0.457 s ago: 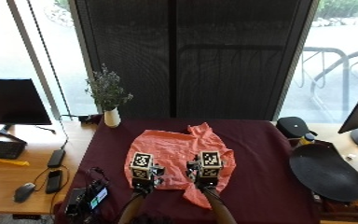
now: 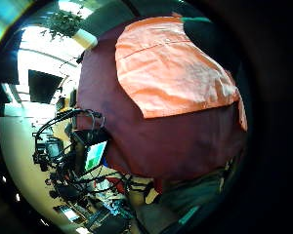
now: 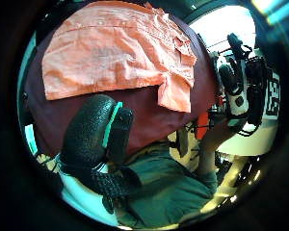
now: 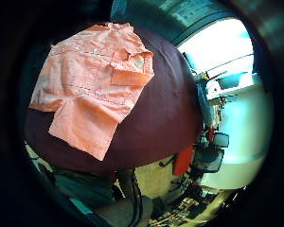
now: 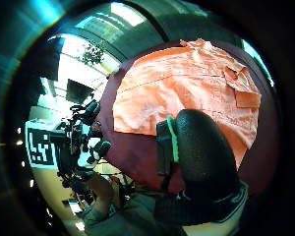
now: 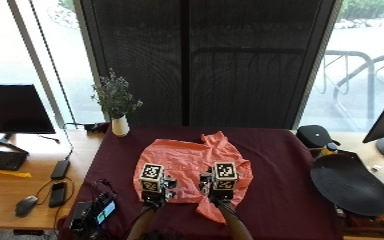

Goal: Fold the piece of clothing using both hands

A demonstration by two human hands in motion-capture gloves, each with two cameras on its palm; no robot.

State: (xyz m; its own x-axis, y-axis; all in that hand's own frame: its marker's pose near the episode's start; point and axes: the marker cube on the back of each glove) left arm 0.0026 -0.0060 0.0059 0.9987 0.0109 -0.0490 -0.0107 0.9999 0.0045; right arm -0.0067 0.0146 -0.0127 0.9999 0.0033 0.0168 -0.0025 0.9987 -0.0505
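Your left hand (image 6: 153, 192) and right hand (image 6: 220, 191) hover over the near edge of the shirt (image 6: 195, 162), holding nothing; whether the fingers are spread, you cannot tell. The shirt lies flat, rumpled, mid-desk (image 6: 278, 200), vase (image 6: 119, 126) beyond.

No readable text, label, brand or number shows anywhere. The small lit screen (image 6: 105, 212) at the table's (image 6: 278, 165) near left corner shows only colour, nothing legible.
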